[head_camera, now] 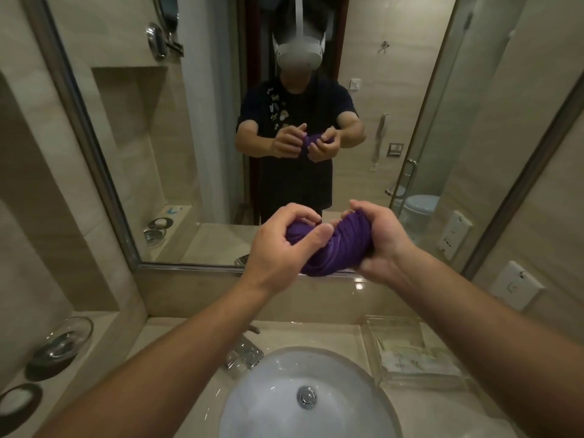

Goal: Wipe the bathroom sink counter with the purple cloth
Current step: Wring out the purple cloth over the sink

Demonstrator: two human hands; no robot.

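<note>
The purple cloth [335,248] is twisted into a tight roll and held in the air in front of the mirror, above the white round sink basin [268,390]. My left hand [281,245] grips its left end with curled fingers and thumb. My right hand [382,245] grips its right end. The beige stone counter [189,384] surrounds the basin and looks wet and glossy near the chrome faucet [245,352].
A clear plastic tray [410,352] with packets sits on the counter right of the basin. On the left ledge stand a glass bowl [60,343] and a dark soap dish [19,403]. The large mirror [221,137] covers the wall ahead; wall sockets [518,286] are at right.
</note>
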